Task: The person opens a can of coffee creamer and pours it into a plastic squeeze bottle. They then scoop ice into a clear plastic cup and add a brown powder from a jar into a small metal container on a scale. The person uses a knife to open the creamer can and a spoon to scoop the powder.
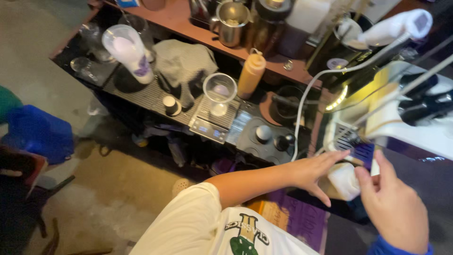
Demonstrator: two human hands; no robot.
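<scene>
Right hand bare, a blue cuff at its wrist, left hand and forearm bare, a cream short sleeve at the shoulder, shirt front carried a green and black print, blurred, possibly a leaf.

The scene is dim, with deep shadow under the counter. A warm yellow glow at three o'clock comes from the machine, glaring off its pale casing. The frame tilts and bends at the edges; the hands look soft with motion blur.
</scene>
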